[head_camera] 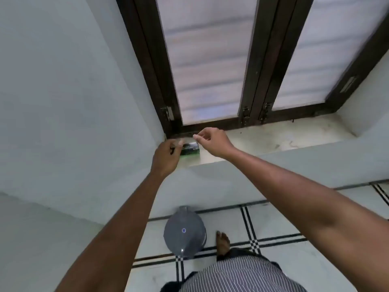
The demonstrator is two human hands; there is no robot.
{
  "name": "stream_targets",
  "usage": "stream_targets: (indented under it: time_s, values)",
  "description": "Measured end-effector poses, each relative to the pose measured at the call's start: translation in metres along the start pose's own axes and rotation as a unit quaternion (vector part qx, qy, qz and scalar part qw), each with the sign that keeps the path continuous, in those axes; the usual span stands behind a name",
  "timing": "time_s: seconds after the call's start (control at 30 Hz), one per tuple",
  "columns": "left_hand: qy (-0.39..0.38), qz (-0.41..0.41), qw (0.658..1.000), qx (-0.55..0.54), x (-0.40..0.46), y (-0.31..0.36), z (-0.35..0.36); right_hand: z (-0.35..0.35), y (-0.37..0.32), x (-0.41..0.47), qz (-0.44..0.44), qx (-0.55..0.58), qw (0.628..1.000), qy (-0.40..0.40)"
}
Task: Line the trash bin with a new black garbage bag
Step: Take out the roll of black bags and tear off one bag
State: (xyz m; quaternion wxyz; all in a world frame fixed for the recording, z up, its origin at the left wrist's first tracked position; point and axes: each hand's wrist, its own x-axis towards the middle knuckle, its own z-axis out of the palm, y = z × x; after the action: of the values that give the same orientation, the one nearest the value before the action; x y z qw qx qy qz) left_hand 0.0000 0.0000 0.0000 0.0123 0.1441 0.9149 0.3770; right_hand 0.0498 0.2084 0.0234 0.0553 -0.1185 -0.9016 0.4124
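The left hand [166, 155] has its fingers curled at the left end of a small green-and-black box [190, 149], seemingly gripping it, though the blur hides how firmly. The right hand [212, 142] hovers just above the box's right end, thumb and forefinger pinched close together with the other fingers loosely bent; whether anything sits between those 2 fingertips cannot be told. The print on the box is too blurred to read, so I cannot tell whether it holds the garbage bags.

The box lies on the pale stone window sill [284, 138], at its left end, close to the corner where the sill meets the grey wall [73, 102]. Behind the box rises a dark-framed window [250, 81] with 2 frosted panes.

Both bare forearms reach up to the box from the bottom of the view. Well below the box, on the tiled floor [284, 224] against the wall, stands the trash bin [184, 232], grey, round, its lid shut. Just right of the bin is 1 bare foot [222, 242], and below that a striped garment [242, 277].
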Motion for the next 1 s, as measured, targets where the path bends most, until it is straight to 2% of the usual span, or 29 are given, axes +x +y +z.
stream_targets:
  time_s: [0.17,0.37,0.47,0.6,0.8,0.9,1.0]
  values:
    - [-0.064,-0.065,0.995,0.051,0.026,-0.035,0.040,0.029,0.022,0.038,0.049,-0.037,0.995,-0.077]
    - [-0.113,-0.069,0.985,0.108,0.049,-0.053,0.060,0.076,0.046,0.070,0.010,-0.203,0.967,-0.153]
    - [-0.128,-0.116,0.978,0.113,0.062,-0.059,0.070,0.093,0.062,0.073,-0.014,-0.242,0.960,-0.142]
    - [-0.121,-0.164,0.976,0.071,0.068,-0.067,0.082,0.092,0.082,0.078,-0.023,-0.211,0.972,-0.102]
    - [-0.082,-0.080,0.993,0.033,0.073,-0.046,0.069,0.072,0.104,0.087,0.009,-0.148,0.981,-0.125]
    - [-0.099,-0.014,0.993,0.059,0.081,-0.028,0.056,0.064,0.101,0.093,-0.008,-0.143,0.980,-0.139]
    - [-0.112,0.019,0.992,0.057,0.089,-0.010,0.048,0.062,0.094,0.093,-0.037,-0.091,0.985,-0.142]
